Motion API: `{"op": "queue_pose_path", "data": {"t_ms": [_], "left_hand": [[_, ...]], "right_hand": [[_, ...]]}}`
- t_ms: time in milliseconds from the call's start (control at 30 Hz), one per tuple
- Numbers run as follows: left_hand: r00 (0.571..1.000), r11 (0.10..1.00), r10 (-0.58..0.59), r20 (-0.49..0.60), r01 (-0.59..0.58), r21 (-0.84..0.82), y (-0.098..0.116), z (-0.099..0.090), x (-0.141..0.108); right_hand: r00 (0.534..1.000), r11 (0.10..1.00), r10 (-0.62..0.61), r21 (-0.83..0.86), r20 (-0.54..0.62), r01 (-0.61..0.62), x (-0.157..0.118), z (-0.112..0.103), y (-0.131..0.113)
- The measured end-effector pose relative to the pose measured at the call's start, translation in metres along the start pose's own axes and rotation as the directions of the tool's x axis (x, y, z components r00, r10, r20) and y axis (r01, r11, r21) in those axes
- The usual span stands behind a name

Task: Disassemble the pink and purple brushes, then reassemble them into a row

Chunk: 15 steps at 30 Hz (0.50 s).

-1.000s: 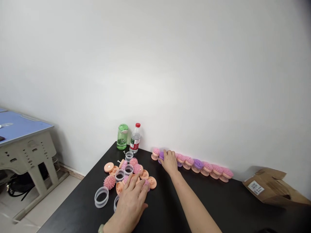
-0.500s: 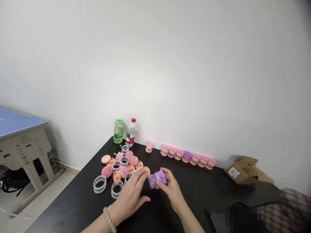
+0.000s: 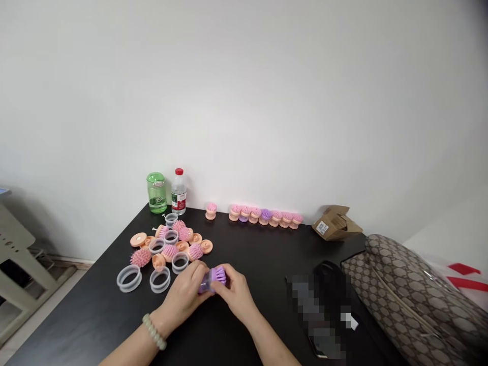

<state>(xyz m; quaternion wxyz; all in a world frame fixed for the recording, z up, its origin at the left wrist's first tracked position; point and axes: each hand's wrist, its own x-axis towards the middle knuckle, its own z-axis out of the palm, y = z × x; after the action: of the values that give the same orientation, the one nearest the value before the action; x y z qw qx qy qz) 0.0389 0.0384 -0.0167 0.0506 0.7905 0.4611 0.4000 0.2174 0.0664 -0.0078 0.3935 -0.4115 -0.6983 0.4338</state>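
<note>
I have 2 hands on 1 stubby purple plastic brush with a translucent waist (image 3: 212, 279), in the lower middle of the frame. Its long axis runs between my bare left hand (image 3: 185, 287) and my bare right hand (image 3: 234, 295), almost level across the frame, the bristle end turned right and slightly higher, the base end turned left. That line is the relation I read first: 1 hand sits at each end, so neither is nearer. My left hand curls around the base end and covers much of it; my right hand pinches the bristle end between thumb and fingers. I cannot tell whether the underside touches the matt black counter (image 3: 259, 259).

Just up and left of the left hand lies 1 clear grey plastic ring (image 3: 180, 270), with 1 round pink bristled pad (image 3: 195, 251) near it. Farther up, right of the frame's middle, 7 pink and purple bristle-topped brushes (image 3: 266, 217) stand upright in a tight row along the smooth white wall (image 3: 244, 101), and 1 pink brush with a peach base (image 3: 211, 211) stands apart to their left.
</note>
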Motion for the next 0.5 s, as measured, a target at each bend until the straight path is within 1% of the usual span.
{"op": "queue_pose_path", "data": {"t_ms": [67, 100, 167, 200, 233, 267, 300, 400, 433, 500], "left_hand": [[0.998, 0.998, -0.060, 0.033, 0.060, -0.021, 0.000, -0.001, 0.002], [0.994, 0.994, -0.096, 0.058, 0.098, -0.038, 0.000, -0.002, 0.003], [0.979, 0.982, -0.168, 0.114, 0.177, -0.073, 0.002, -0.005, 0.006], [0.971, 0.974, -0.199, 0.135, 0.211, -0.086, 0.003, -0.006, 0.007], [0.964, 0.967, -0.222, 0.148, 0.237, -0.093, 0.004, -0.008, 0.008], [0.960, 0.963, -0.236, 0.152, 0.252, -0.096, 0.005, -0.009, 0.009], [0.960, 0.963, -0.236, 0.149, 0.252, -0.100, 0.006, -0.009, 0.009], [0.976, 0.973, -0.185, 0.111, 0.198, -0.119, 0.007, -0.008, 0.009], [0.981, 0.976, -0.166, 0.097, 0.177, -0.125, 0.006, -0.007, 0.008], [0.987, 0.981, -0.146, 0.075, 0.154, -0.119, 0.004, -0.005, 0.007]], "right_hand": [[0.997, 0.993, -0.069, -0.099, -0.019, 0.067, -0.001, -0.002, -0.003], [0.993, 0.985, -0.122, -0.123, -0.008, 0.120, -0.002, -0.003, -0.004], [0.970, 0.961, -0.238, -0.130, 0.055, 0.243, -0.004, -0.007, -0.007], [0.956, 0.949, -0.279, -0.127, 0.089, 0.288, -0.005, -0.008, -0.007], [0.949, 0.944, -0.294, -0.124, 0.114, 0.307, -0.005, -0.010, -0.007], [0.952, 0.947, -0.282, -0.122, 0.119, 0.296, -0.005, -0.011, -0.005], [0.963, 0.958, -0.248, -0.121, 0.106, 0.260, -0.005, -0.011, -0.004], [0.993, 0.986, -0.098, -0.126, 0.066, 0.106, -0.004, -0.012, 0.001], [0.995, 0.988, -0.071, -0.129, 0.068, 0.079, -0.004, -0.012, 0.001], [0.992, 0.987, -0.086, -0.128, 0.091, 0.097, -0.004, -0.013, 0.000]]}}
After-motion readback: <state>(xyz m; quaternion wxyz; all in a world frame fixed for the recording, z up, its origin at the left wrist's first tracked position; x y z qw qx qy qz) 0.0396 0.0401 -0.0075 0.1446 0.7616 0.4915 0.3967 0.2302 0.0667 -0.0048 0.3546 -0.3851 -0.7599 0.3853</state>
